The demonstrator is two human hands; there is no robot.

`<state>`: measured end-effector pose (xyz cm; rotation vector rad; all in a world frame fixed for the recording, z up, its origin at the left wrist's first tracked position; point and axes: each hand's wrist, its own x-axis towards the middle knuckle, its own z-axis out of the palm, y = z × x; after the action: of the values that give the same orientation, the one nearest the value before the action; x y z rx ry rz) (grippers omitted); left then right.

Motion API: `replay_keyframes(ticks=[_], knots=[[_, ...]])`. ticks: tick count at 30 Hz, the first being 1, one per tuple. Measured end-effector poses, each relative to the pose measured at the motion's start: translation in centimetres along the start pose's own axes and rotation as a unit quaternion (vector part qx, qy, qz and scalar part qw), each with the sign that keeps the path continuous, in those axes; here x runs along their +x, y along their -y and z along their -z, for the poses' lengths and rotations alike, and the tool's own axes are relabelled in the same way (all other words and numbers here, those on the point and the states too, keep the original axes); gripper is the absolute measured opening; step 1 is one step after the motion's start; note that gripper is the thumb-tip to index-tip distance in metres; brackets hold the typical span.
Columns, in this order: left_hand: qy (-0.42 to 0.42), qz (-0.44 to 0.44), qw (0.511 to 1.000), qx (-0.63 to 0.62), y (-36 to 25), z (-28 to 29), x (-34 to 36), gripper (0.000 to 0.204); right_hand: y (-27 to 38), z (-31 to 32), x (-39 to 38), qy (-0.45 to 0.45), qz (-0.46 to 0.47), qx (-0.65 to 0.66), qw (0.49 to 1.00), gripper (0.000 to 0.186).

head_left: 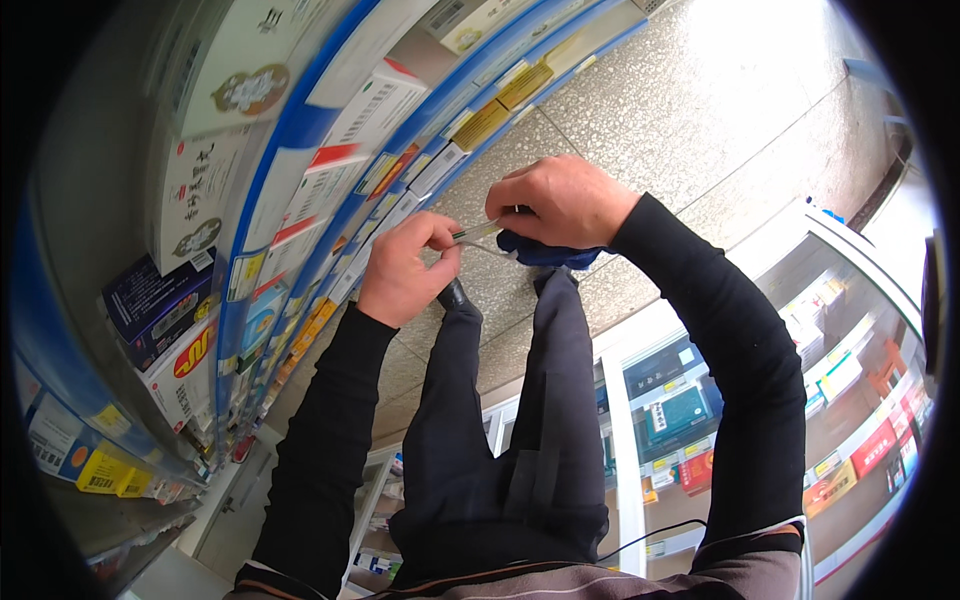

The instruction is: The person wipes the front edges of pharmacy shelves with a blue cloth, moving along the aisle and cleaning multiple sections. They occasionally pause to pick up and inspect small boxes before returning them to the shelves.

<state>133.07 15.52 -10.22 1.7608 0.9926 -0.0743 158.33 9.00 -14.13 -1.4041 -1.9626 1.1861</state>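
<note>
My left hand [405, 268] has its thumb and index finger curled at one end of a thin, clear greenish strip [478, 231]. The other end runs under the curled fingers of my right hand [565, 203], which grip it. A bunched dark blue cloth [555, 255] is just beneath my right hand; I cannot tell whether that hand holds it too. A thin pale loop hangs between the two hands, too small to make out.
Shelves with blue edge rails [280, 130] and boxes [350, 110] rise close on my left. Below lies a speckled tile floor [680, 120] with my legs [540, 380]. A white-framed glass display case [617, 420] with boxes stands at the lower right.
</note>
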Motion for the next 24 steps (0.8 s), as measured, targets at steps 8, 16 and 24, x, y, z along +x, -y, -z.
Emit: replay_keyframes(ticks=[8,16,24], knots=[[-0.058,0.059,0.987,-0.138,8.2,4.5,-7.6,0.03,2.4,-7.9,6.8,-0.215,0.008,-0.102,0.971,0.029],[-0.055,0.044,0.975,-0.21,14.2,7.4,-13.3,0.011,3.2,-11.5,12.7,-0.227,-0.117,-0.321,0.912,0.032],[-0.077,0.031,0.98,-0.183,15.6,6.6,-13.3,0.016,3.4,-11.1,13.4,-0.19,-0.147,-0.358,0.902,0.023]])
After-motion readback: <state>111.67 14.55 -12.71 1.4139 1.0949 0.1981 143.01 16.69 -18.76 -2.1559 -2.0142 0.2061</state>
